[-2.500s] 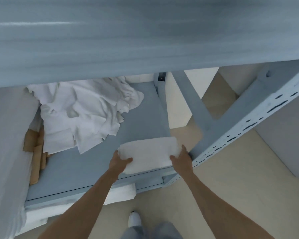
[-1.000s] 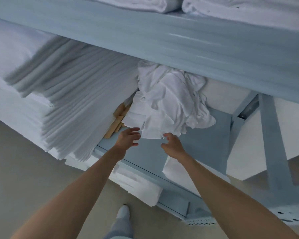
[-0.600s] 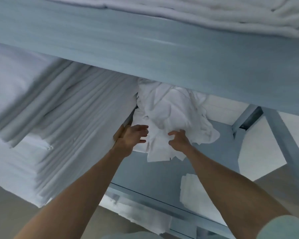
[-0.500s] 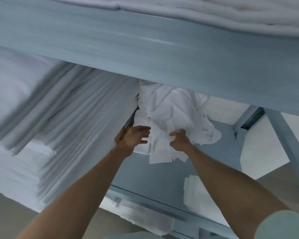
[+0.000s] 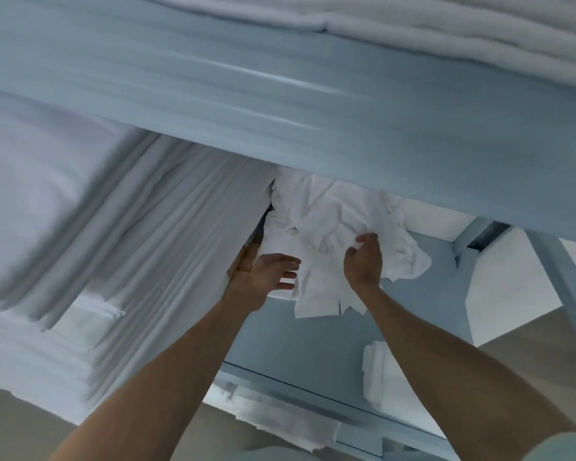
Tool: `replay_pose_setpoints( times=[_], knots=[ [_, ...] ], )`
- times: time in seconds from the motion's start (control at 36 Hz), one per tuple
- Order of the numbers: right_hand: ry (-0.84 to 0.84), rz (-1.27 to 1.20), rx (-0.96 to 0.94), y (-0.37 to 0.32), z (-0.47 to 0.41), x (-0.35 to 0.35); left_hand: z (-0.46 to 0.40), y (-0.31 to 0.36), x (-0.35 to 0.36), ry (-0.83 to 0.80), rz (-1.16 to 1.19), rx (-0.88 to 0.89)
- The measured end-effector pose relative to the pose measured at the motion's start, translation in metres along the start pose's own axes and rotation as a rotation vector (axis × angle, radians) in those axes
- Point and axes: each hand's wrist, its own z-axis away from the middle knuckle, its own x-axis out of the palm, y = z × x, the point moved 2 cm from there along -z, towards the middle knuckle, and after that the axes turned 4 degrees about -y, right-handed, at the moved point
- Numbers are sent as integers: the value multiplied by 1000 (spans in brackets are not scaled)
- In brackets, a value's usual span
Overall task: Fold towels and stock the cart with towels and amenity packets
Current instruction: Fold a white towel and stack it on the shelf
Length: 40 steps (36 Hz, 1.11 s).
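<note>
Right hand [image 5: 363, 261]: grip closed on the crumpled towel pile [image 5: 330, 227], fingertips buried in cloth. Left hand [image 5: 266, 277]: fingers spread, empty, at the pile's left edge. Pile's rear hidden under the upper shelf [image 5: 280, 94]. Folded towel [image 5: 376, 377] below the right forearm, partly covered.
</note>
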Motion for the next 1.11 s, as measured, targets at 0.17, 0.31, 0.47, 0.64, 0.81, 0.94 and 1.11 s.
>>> replay_pose_setpoints(
  times=[0.17, 0.31, 0.47, 0.64, 0.81, 0.94, 1.11],
  knots=[
    [-12, -169, -41, -32, 17, -40, 3, -5, 29, -46, 241, -120],
    [124, -333, -168, -53, 78, -79, 4, -1, 61, -75, 458, -174],
    [-110, -319, -549, -46, 179, -105, 16, 6, 82, -271, 670, -127],
    [-788, -196, -166, -9, 214, -94, 45, 14, 97, -317, 545, -169],
    [-645, -445, 13, 11, 201, -130, 98, 28, 108, -207, 314, -30],
    [-104, -639, -44, 6, 192, -168, 162, 26, 110, -164, 328, 139],
    [-290, -409, -345, -21, 256, -167, 235, 13, 124, -111, 164, 158]
  ],
)
